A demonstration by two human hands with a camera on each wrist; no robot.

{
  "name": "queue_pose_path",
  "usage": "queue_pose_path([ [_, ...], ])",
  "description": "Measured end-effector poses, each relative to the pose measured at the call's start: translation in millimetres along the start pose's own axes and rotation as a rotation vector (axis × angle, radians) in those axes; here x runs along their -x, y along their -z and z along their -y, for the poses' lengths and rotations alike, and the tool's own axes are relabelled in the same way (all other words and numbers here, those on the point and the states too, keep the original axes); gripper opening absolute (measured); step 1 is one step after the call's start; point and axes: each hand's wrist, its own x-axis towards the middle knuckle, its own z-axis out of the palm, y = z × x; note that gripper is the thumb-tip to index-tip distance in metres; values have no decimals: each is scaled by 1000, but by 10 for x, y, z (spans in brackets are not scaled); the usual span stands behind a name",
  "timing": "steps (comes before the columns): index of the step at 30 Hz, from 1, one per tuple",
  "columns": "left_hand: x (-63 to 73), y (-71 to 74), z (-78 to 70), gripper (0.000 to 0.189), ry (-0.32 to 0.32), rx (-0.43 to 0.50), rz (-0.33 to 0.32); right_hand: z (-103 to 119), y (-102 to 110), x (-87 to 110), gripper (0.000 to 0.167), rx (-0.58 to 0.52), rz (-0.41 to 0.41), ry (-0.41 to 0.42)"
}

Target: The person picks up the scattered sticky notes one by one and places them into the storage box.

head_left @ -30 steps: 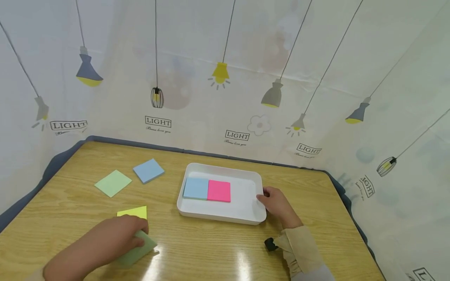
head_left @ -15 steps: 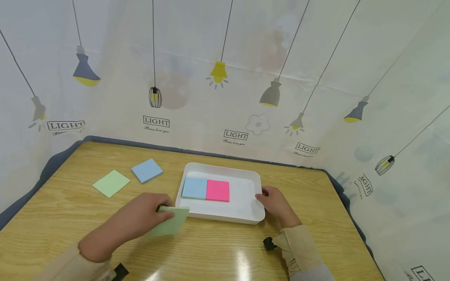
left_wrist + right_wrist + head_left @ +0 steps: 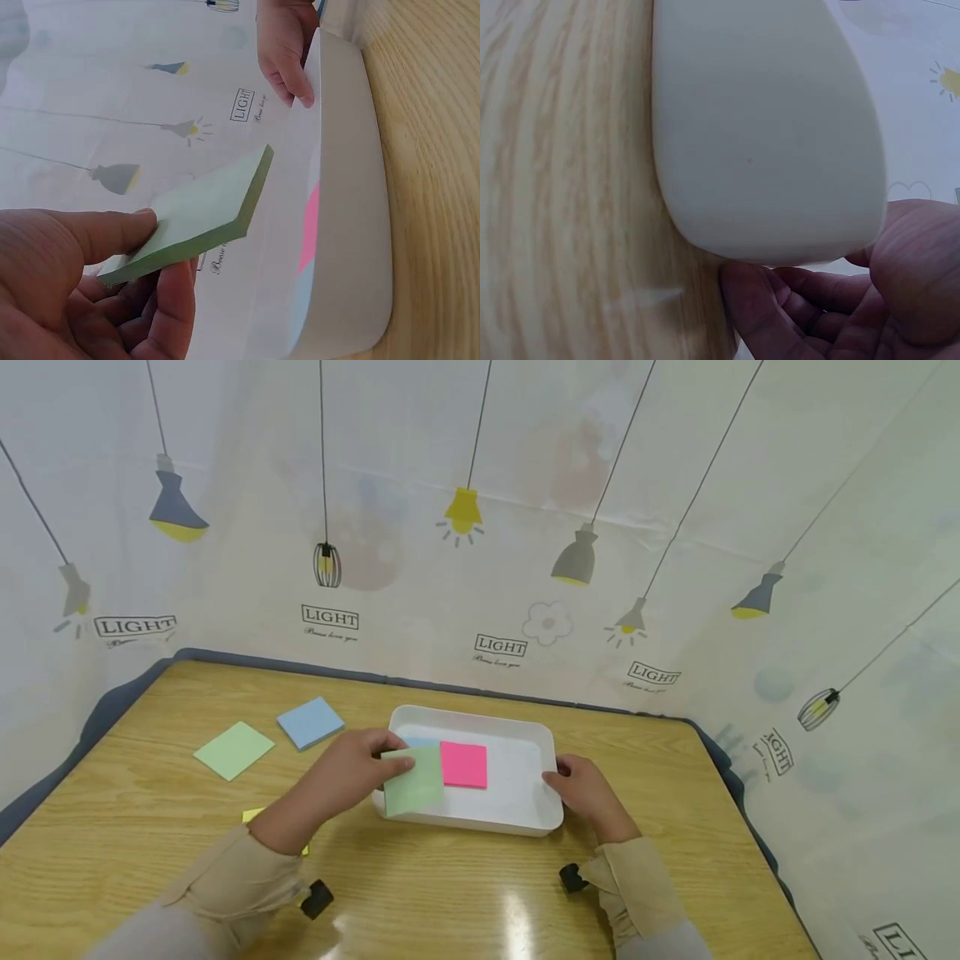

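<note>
Head: my left hand [image 3: 352,781] pinches a pale green sticky-note pad [image 3: 415,783] above the near-left corner of the white tray [image 3: 517,777]; my right hand [image 3: 591,795] grips its right end. Left wrist: the pad tilts. Right wrist: my right hand touches the tray.

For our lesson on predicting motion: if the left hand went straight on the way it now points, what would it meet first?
Probably the pink pad in the white tray, beyond the green pad the left hand holds. Depth is unclear: the hand looks raised and may pass above.
</note>
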Motion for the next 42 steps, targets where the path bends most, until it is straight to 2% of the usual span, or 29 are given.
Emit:
queue_pose_path([
  [6, -240, -167, 28, 23, 83, 101, 47, -3, 3, -6, 41, 8, -2, 3],
  [11, -402, -301, 51, 23, 110, 150, 64, -5, 3, -24, 40, 3, -7, 13],
  [17, -574, -461, 12, 23, 125, 162, 90, -4, 2, -19, 40, -7, -3, 17],
  [25, -814, -622, -99, 19, 135, 85, 116, 10, 14, -7, 40, 3, -3, -3],
  [33, -1010, -779, -230, 29, 129, 88, 157, 18, 21, 9, 37, -19, 2, 5],
  [42, -1177, -950, -376, 33, 151, -50, 167, 11, 16, 19, 37, -25, 3, 18],
])
